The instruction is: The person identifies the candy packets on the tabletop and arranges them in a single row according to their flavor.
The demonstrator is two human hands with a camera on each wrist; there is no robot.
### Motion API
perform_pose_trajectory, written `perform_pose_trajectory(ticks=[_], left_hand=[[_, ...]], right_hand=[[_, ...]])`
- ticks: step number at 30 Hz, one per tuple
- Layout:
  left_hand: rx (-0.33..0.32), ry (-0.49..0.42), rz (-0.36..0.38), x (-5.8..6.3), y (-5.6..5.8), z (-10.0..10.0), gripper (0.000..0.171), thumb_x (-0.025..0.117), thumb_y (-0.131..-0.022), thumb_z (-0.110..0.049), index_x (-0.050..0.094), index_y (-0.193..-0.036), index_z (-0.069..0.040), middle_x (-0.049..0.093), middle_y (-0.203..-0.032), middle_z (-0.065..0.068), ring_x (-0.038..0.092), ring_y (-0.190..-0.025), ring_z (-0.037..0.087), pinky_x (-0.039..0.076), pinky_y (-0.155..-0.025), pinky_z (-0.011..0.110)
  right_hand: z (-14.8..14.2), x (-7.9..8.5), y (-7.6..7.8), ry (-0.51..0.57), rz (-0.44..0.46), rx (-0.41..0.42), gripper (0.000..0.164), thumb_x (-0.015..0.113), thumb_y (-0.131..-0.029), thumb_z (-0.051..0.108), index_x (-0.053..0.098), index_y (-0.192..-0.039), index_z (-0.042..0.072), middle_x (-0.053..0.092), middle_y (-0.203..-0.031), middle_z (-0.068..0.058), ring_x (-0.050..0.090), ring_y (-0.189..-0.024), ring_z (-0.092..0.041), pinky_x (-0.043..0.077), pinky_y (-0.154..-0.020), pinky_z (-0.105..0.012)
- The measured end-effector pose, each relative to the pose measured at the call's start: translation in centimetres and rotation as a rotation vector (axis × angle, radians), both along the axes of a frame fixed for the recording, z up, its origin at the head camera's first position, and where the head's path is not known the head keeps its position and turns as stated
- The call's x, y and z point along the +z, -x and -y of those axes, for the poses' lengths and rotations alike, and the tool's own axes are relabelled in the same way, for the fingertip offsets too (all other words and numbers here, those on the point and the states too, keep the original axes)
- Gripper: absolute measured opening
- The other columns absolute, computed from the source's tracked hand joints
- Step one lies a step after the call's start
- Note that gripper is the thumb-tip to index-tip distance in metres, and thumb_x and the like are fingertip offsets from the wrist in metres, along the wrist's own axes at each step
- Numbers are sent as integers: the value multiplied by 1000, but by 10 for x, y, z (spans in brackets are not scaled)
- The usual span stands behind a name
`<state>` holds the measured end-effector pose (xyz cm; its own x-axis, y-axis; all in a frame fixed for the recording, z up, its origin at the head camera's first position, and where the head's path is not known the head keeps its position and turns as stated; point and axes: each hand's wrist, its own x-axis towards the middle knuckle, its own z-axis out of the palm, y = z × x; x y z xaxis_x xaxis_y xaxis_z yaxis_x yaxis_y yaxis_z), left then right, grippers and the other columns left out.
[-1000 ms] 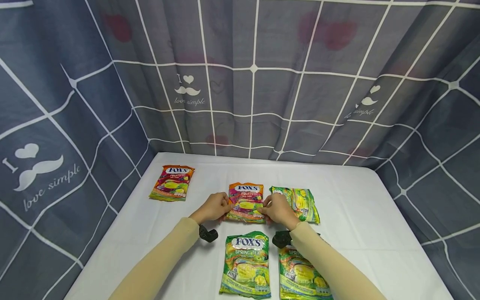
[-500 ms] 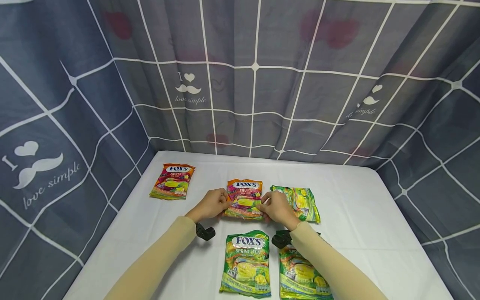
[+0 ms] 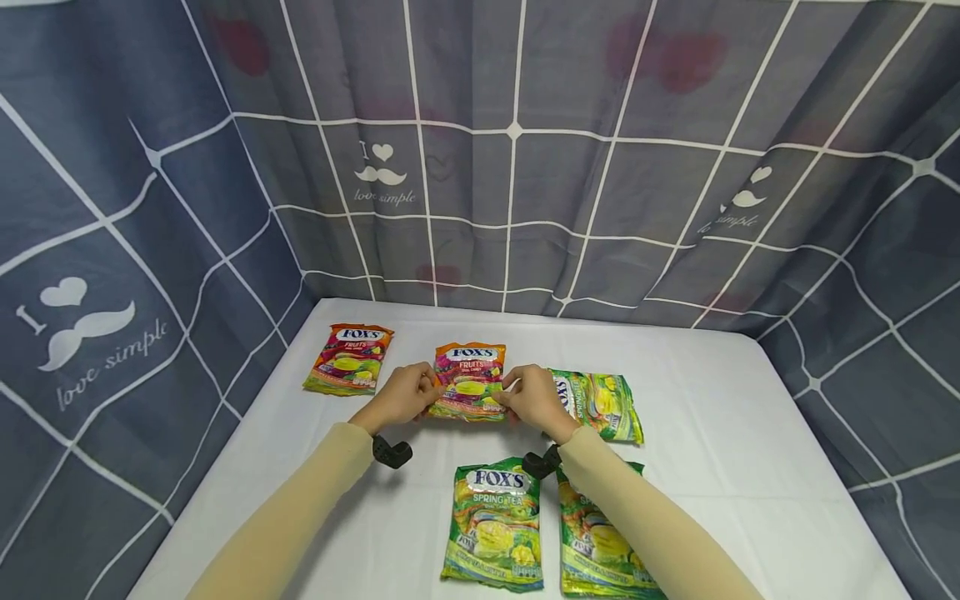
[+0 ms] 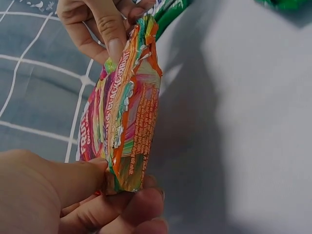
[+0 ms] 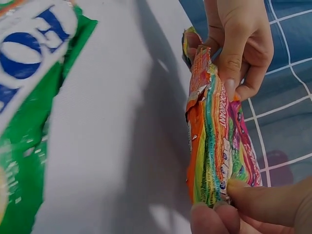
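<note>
The orange-and-purple plastic candy bag [image 3: 471,387] was pinched between the left hand's [image 3: 405,393] and right hand's [image 3: 536,402] fingers, seemingly lifted, not yet released. Left of them lay an orange-and-red plastic bag [image 3: 348,360], unheld; right, a green plastic bag [image 3: 606,405]; nearer the wrists, a second green bag [image 3: 492,529].

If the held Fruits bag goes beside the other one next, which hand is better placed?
Likely the left hand: it pinches the held Fruits bag at the edge nearest the other Fruits bag. The right hand pinches the opposite edge, farther away, near the sideways Spring Tea bag.
</note>
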<state>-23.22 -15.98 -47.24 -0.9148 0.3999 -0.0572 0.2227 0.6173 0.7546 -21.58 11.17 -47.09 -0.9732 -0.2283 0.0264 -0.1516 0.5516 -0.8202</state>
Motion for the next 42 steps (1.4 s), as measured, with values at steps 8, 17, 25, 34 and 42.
perform_pose_trajectory(ticks=[8, 17, 25, 34, 42], left_hand=[[44, 37, -22, 3, 17, 17, 16, 67, -111, -11, 60, -104, 1, 62, -69, 4, 62, -53, 22, 48, -53, 31], [133, 120, 1, 3, 35, 36, 18, 69, -110, -12, 60, -103, 1, 57, -72, 5, 54, -57, 16, 46, -58, 31], [198, 302, -63, 1, 45, 42, 21, 66, -111, -17, 62, -110, 3, 61, -79, 9, 57, -65, 20, 46, -63, 35], [263, 420, -41, -3, 48, 40, 21, 67, -111, -19, 59, -105, -1, 63, -91, 13, 59, -79, 27, 50, -71, 41], [271, 446, -16, -5, 49, 39, 22, 68, -111, -18, 59, -108, 2, 63, -93, 14, 60, -81, 28, 51, -73, 42]], right_hand=[[23, -4, 22, -7, -22, -23, 17, 83, -100, 9, 72, -100, -3, 67, -57, -5, 72, -55, -38, 47, -48, -27], [54, -8, 42, -21, -60, -29, 18, 84, -98, 7, 70, -98, -4, 63, -55, -2, 59, -40, -11, 45, -45, -24], [76, -14, 53, 28, -18, -75, 17, 85, -97, 6, 72, -100, -5, 66, -58, -5, 58, -42, -10, 46, -47, -24], [87, -26, 57, 42, 34, -118, 16, 85, -97, 4, 73, -101, -5, 65, -60, -3, 58, -45, -11, 46, -48, -23], [88, -28, 55, 58, 49, -124, 16, 85, -96, 4, 74, -102, -7, 67, -65, -5, 58, -47, -10, 47, -48, -23]])
